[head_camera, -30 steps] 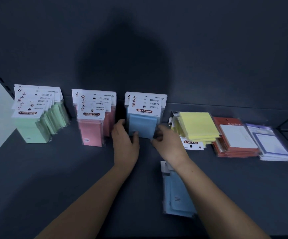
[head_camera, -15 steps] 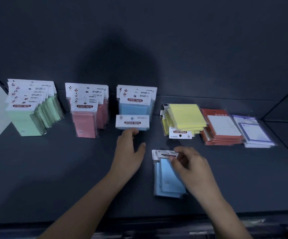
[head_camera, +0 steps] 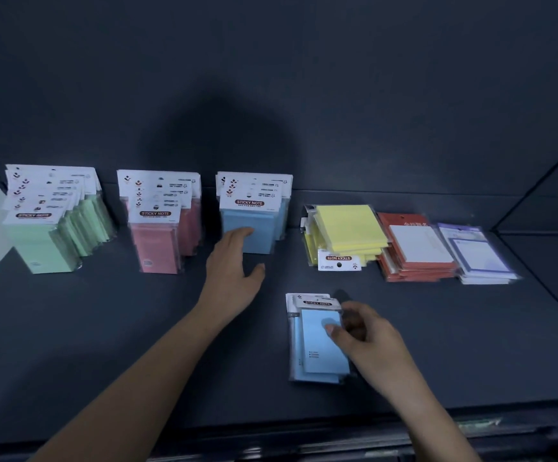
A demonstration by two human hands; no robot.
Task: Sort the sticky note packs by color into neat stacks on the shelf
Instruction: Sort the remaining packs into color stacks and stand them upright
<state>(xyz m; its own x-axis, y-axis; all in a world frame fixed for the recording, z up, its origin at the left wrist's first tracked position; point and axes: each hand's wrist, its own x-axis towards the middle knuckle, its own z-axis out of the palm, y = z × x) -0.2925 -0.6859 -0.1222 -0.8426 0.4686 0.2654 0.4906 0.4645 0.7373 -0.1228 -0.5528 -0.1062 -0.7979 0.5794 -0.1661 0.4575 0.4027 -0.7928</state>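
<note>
Left hand [head_camera: 234, 278] relaxed, straight fingers touch front of upright blue stack [head_camera: 254, 228] at back of shelf [head_camera: 104, 328]. Right hand [head_camera: 367, 338] pinches top of flat blue packs [head_camera: 317, 355] near shelf front.

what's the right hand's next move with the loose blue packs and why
Probably lift the loose blue packs, which the right hand pinches, and stand them in front of the upright blue row that the left hand touches: they lie flat, apart from it.
</note>
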